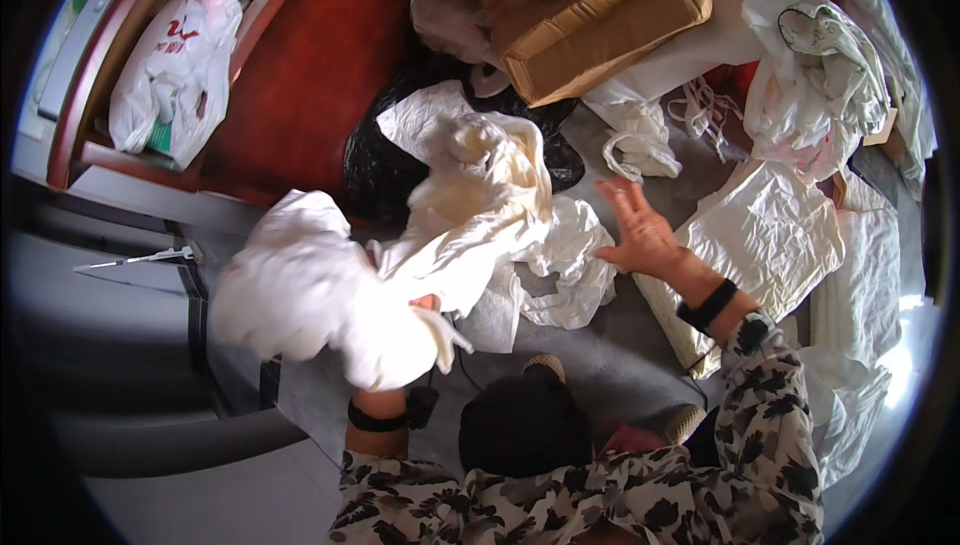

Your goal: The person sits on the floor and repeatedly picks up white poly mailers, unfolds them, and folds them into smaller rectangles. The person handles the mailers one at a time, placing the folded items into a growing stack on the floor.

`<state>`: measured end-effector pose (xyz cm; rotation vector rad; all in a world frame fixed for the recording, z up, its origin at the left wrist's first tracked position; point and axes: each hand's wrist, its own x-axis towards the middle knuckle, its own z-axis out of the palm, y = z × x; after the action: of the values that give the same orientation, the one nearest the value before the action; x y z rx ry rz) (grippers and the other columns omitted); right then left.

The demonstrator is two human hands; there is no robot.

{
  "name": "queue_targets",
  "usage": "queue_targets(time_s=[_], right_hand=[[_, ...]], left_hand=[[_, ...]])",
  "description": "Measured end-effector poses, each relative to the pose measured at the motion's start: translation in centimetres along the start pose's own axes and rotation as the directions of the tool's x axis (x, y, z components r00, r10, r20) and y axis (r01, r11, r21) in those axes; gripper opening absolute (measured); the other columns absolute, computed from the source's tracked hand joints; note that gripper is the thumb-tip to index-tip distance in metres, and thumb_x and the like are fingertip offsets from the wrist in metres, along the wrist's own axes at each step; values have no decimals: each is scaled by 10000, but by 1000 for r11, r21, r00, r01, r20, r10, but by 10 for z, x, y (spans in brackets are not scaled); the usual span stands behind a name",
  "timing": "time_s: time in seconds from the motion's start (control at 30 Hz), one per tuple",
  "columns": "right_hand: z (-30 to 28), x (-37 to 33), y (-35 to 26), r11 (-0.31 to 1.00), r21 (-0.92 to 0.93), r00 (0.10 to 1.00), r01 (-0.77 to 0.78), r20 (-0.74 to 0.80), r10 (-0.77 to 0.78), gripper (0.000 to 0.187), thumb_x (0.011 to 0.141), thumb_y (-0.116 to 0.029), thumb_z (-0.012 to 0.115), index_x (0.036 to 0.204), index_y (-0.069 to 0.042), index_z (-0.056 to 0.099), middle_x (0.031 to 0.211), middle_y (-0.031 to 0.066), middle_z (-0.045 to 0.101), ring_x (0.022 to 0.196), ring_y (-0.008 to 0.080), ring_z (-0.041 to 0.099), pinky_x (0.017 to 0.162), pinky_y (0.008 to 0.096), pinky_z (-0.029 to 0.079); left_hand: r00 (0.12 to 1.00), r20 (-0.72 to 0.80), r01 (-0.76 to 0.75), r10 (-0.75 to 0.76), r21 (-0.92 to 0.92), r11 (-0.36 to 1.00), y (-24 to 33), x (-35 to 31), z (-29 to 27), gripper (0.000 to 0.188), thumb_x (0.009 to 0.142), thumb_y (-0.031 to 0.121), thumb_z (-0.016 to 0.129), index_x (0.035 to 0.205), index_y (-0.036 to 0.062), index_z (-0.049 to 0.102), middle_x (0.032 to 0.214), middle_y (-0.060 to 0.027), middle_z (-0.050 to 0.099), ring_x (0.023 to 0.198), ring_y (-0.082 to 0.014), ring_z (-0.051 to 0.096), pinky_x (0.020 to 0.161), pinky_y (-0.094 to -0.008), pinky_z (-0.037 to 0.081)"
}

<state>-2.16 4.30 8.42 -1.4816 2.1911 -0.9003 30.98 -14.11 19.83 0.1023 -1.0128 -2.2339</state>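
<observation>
While the left hand (425, 305) is clamped on a bunched white plastic bag (300, 290) at near left, its loose end trails right over a black bag (375, 170). Right hand (640, 230) hovers with fingers spread apart, just above flattened white bags (770, 235) on the grey floor (590, 365).

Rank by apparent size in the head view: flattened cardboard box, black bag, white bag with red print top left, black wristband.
1. Flattened cardboard box
2. Black bag, partly hidden under white bags, so it may really be larger; unsure against the box
3. White bag with red print, close to the black bag in look
4. Black wristband
</observation>
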Motion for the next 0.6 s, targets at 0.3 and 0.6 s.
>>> queue_targets(time_s=[0.3, 0.6], right_hand=[[59, 42, -106, 950, 199, 953, 242, -234, -193, 329, 786, -138, 626, 1100, -46, 658, 974, 145, 669, 940, 330, 634, 842, 381, 528], [-38, -1, -79, 675, 664, 945, 322, -264, -191, 86, 912, -37, 591, 987, -16, 627, 865, 25, 575, 833, 85, 532, 733, 252, 443]], left_hand=[[958, -61, -284, 279, -90, 955, 65, -13, 0, 442, 945, 266, 439, 1295, 2, 496, 1239, -149, 584, 1133, -289, 580, 1006, -457, 453], [973, -189, -171, 129, -225, 959, 11, 8, -48, 480, 947, 262, 427, 1348, -1, 449, 1296, -157, 546, 1155, -275, 561, 986, -424, 469]])
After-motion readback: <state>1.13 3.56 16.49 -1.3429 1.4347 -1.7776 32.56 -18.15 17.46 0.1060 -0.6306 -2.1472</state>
